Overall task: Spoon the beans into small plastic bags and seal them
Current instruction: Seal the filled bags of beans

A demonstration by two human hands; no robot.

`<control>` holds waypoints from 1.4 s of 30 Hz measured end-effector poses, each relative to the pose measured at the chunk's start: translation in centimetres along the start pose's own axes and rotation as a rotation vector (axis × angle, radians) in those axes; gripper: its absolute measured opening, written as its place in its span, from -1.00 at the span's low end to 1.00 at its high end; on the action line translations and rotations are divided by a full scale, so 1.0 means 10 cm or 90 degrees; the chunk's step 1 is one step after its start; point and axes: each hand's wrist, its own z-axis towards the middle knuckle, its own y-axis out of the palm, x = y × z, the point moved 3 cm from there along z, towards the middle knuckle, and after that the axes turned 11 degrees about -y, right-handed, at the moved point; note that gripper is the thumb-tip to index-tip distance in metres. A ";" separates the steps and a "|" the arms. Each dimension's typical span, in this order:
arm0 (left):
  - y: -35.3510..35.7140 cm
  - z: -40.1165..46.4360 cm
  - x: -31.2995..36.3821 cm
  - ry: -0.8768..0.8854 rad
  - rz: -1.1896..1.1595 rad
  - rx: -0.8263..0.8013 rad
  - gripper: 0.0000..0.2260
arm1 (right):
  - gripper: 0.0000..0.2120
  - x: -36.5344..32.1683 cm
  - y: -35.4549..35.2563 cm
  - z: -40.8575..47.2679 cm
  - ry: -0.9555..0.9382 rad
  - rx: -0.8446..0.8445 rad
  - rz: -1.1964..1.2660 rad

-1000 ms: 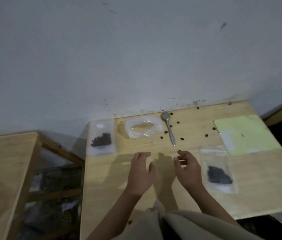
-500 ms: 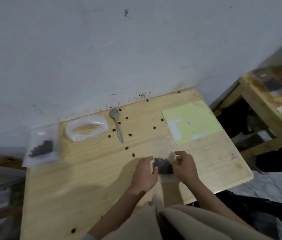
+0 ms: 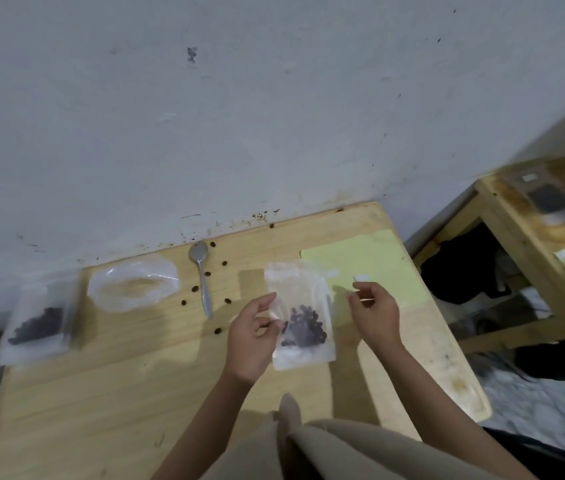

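Observation:
A small clear plastic bag [image 3: 300,313] with dark beans in its lower half is held upright above the wooden table [image 3: 135,393]. My left hand [image 3: 251,337] pinches the bag's left edge. My right hand [image 3: 374,315] hovers just right of the bag with fingers loosely curled, apart from it, holding nothing that I can make out. A metal spoon [image 3: 203,275] lies near the wall, with loose beans [image 3: 218,330] scattered around it. A second bag of beans [image 3: 40,322] lies at the table's left edge.
A clear plastic dish [image 3: 133,287] sits between the left bag and the spoon. A pale green sheet [image 3: 374,261] lies at the table's far right. Another wooden table [image 3: 533,237] with a dark packet stands to the right. The wall runs along the table's far edge.
The bag with beans has been lifted off the table and now stands upright in my left hand. My right hand has come off the bag and moved right.

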 end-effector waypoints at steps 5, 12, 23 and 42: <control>0.03 0.13 0.11 -0.006 -0.004 0.003 -0.50 | -0.73 0.21 -0.11 0.51 0.015 -0.001 -0.206; 0.03 0.21 0.16 0.005 0.005 0.013 -0.47 | -0.80 0.22 0.02 0.62 0.040 -0.020 -0.280; 0.00 0.09 0.28 0.027 -0.072 0.003 -0.51 | -0.89 -0.72 0.06 0.24 0.006 -0.007 0.194; -0.43 -0.40 0.40 0.129 -0.127 0.000 -0.41 | -0.88 -1.43 0.30 -0.41 -0.192 -0.108 0.197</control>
